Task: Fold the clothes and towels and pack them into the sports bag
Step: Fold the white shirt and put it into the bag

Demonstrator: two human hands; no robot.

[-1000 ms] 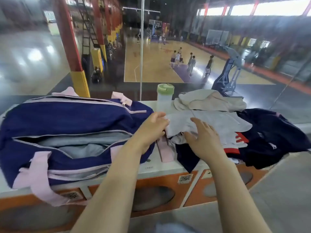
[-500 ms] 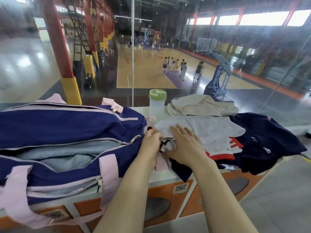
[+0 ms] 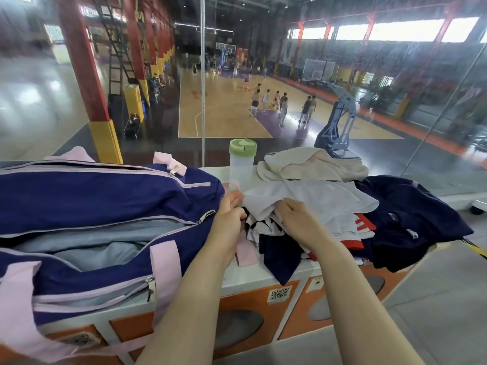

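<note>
**Hands at the clothes pile beside the open bag**

Behind glass, a basketball court (image 3: 224,111) with players fills the background of the head view. On the white desk (image 3: 253,272) a navy sports bag (image 3: 87,196) with pink straps lies at the left, its main zip open. To its right sits a heap of clothes: a white shirt (image 3: 324,198) on top, a cream towel (image 3: 311,165) behind, a dark garment (image 3: 411,219) at the right. A green-lidded bottle (image 3: 242,162) stands behind. The left hand (image 3: 228,219) pinches the heap's edge with curled fingers; the right hand (image 3: 299,219) has its fingers curled into the white shirt.
</note>
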